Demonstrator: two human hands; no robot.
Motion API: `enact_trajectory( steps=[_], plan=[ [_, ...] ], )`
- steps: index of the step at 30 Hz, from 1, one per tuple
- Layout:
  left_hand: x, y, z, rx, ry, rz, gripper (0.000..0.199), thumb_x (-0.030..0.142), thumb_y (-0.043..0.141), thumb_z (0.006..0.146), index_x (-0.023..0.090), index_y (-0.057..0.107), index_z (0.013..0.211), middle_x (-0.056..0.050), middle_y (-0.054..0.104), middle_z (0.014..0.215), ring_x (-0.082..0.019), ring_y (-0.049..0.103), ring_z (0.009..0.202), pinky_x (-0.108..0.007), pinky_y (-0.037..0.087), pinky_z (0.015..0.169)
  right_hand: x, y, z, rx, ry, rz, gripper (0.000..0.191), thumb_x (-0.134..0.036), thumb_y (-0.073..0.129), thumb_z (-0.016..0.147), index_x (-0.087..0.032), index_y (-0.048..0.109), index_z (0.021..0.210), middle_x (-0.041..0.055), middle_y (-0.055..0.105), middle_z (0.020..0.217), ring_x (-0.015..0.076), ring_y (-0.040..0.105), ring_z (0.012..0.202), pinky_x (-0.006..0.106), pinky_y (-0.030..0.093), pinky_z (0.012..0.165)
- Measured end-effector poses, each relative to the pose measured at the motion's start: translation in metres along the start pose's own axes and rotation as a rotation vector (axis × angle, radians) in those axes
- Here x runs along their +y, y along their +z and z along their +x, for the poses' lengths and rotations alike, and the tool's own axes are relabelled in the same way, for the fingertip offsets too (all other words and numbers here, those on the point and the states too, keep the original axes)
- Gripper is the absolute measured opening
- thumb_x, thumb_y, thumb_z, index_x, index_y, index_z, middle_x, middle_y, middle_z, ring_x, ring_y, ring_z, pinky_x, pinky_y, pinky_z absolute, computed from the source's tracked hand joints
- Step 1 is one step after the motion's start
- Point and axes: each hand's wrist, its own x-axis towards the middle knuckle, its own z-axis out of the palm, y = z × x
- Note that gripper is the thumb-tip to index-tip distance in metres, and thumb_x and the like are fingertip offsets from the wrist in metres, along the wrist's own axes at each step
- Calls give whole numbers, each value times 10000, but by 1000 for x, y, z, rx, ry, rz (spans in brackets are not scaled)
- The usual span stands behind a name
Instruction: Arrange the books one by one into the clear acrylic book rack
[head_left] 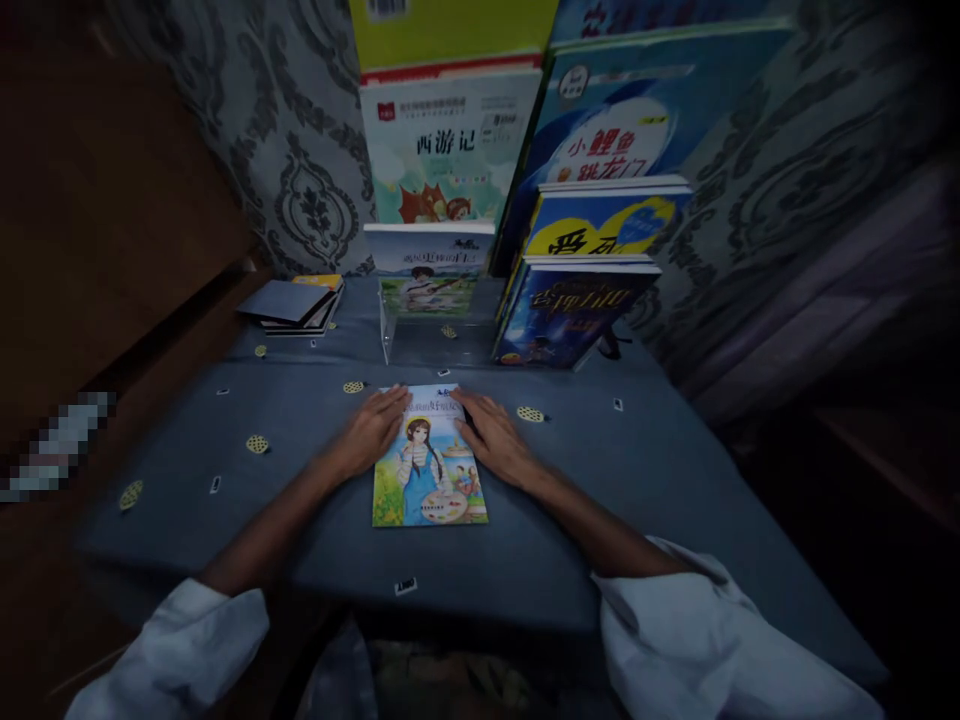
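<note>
Seemingly a home: patterned wall covering (pixel 315 195), printed tablecloth (pixel 637 455), racked storybooks (pixel 448 155).

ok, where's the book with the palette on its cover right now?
Head view, centre: the book lies flat on the tablecloth, left hand at its upper-left edge, right hand at its upper-right, in front of the clear stand.

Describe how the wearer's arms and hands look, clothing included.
Left hand and right hand: ungloved, no watch or bracelet visible. Left sleeve and right sleeve: pale, whitish in the dim light, loose and creased, wide at the opening, stopping well short of the hands. No markings or cables visible.
</note>
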Motion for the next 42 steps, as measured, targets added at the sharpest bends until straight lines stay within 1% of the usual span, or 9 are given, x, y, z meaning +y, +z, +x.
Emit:
enact_trajectory(
  steps=[3,9,14,17,20,25,29,35,42],
  plan=[
    [-9,-3,-9,17,-46,-10,454,283,325,1027,168,478,1438,-118,491,1511,-218,401,1447,-478,350,1199,2,-3,3,-21,24,-26,487,-372,407,996,-212,449,1454,136,521,1484,309,446,1385,537,385,1105],
    [-4,-4,-7,12,-69,6,473,236,330,1020,212,426,1482,-92,492,1515,-222,382,1458,-514,301,1221,6,-10,7,-62,59,-3,505,-395,386,1009,-222,413,1483,113,533,1478,314,445,1386,544,376,1106],
    [7,-9,1,-81,-37,14,479,318,323,1040,189,402,1494,-107,444,1547,-232,345,1477,-514,278,1222,7,-12,6,-68,76,41,501,-372,377,1010,-207,416,1481,122,522,1485,312,427,1400,550,362,1116],
    [22,-8,8,-185,65,4,515,386,319,1047,184,356,1520,-107,378,1585,-227,299,1497,-500,236,1236,8,-10,5,-59,80,49,491,-364,373,1011,-213,427,1475,107,516,1492,301,427,1402,548,352,1125],
    [47,-4,8,-266,196,-18,535,398,320,1049,172,328,1534,-110,358,1593,-223,265,1509,-475,203,1248,9,-7,5,-53,71,38,485,-368,372,1011,-223,440,1468,93,528,1485,292,429,1402,548,346,1131],
    [93,2,-17,-312,365,-65,509,402,329,1053,210,350,1524,-74,414,1566,-186,294,1497,-422,173,1260,8,-7,5,-39,39,15,486,-398,390,1003,-216,465,1448,105,547,1466,294,453,1385,543,358,1127],
    [114,3,-37,-319,379,-49,484,318,307,1061,215,324,1534,-61,393,1577,-165,289,1497,-395,190,1258,8,-7,6,-28,7,-11,482,-398,436,986,-197,500,1419,126,553,1459,299,472,1374,540,373,1118],
    [117,-4,-41,-369,366,-7,559,124,343,999,222,294,1547,-44,334,1606,-153,244,1511,-383,189,1259,5,-1,8,-51,11,-79,459,-339,481,959,-205,550,1392,140,523,1487,302,464,1391,566,362,1122],
    [116,-4,-39,-340,354,-67,596,72,375,969,263,333,1531,-43,398,1573,-142,302,1490,-408,243,1243,-8,-1,-1,-71,15,-136,459,-287,484,954,-160,563,1388,168,495,1499,296,403,1440,571,355,1132]
  ],
)
